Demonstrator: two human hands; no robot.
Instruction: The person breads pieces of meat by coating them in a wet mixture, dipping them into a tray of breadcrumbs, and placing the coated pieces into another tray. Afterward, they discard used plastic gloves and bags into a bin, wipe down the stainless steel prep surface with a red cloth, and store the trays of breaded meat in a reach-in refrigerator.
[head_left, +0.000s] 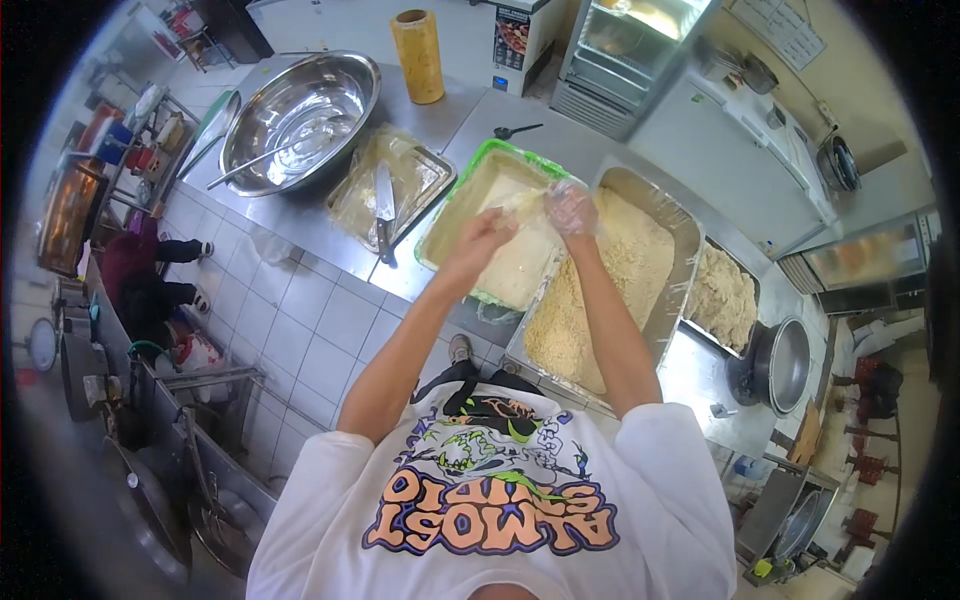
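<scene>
Left hand [487, 232] and gloved right hand [572, 208] hover over a green tub [487, 152], fingers bent; their grip is unclear.

Floor [283, 310] was pale square tile — ran along the left of the steel worktop [455, 125]. Glass-door fridge [625, 60] stood past the worktop's far side, bright inside, near a white chest freezer [720, 150]. Cream wall [870, 90] behind that, paper sheet [778, 30] up on it. Loaded shelf rack [150, 130] sat far left — detail too blurred.
</scene>
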